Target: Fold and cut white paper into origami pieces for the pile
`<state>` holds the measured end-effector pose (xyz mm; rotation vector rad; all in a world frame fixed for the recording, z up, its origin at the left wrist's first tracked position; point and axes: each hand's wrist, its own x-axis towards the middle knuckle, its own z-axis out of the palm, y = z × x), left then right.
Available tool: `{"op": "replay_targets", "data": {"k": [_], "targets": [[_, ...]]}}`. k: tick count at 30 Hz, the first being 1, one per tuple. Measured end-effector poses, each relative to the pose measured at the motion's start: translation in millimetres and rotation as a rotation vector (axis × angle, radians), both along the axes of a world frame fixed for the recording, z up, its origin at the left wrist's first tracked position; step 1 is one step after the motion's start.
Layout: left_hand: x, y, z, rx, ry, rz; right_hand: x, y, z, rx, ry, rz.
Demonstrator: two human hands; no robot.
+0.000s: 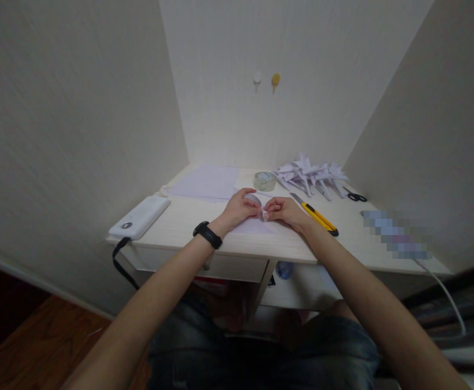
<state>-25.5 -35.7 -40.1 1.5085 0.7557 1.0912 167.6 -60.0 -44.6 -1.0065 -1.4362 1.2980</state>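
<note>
A pale wooden surface [204, 238] fills the alcove between three light walls, and everything sits on it. At its back left lies a stack of white paper sheets [206, 181]. On the left edge rests a white power bank [140, 216] with a dark strap hanging below it. At the back right a pile of folded white paper shapes [312, 176] is heaped, with black-handled scissors [356, 196] just beside it on the right. A roll of clear tape [265, 180] stands between the sheets and the pile. A yellow utility knife [316, 215] lies diagonally just right of the right hand.

Near the front middle, a sheet of paper [253, 226] lies flat under both hands. The left hand [240, 207], with a black band on its wrist, curls over a small folded paper piece [257, 201], and its grip is closed on it. The right hand [283, 210] meets it from the other side, fingertips pinched on the same piece. The piece sits between the two hands, just above the flat sheet.
</note>
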Motion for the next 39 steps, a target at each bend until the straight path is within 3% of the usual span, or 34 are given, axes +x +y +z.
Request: {"op": "replay_targets", "data": {"k": [19,29,34,39], "targets": [[-3,-6,7.9,0.010,0.071,-0.047,-3,1,2.7,0.230,-0.156,-0.078],[-1,-2,3.4,0.087,0.064,-0.016,-5,-3,0.5,0.733,-0.755,-0.287],[-1,-2,2.7,0.180,0.164,0.042,-8,-7,3.7,0.809,-0.944,-0.348],[-1,-3,7.5,0.155,0.091,0.091,-8,-10,3.6,0.861,-0.990,-0.378]]}}
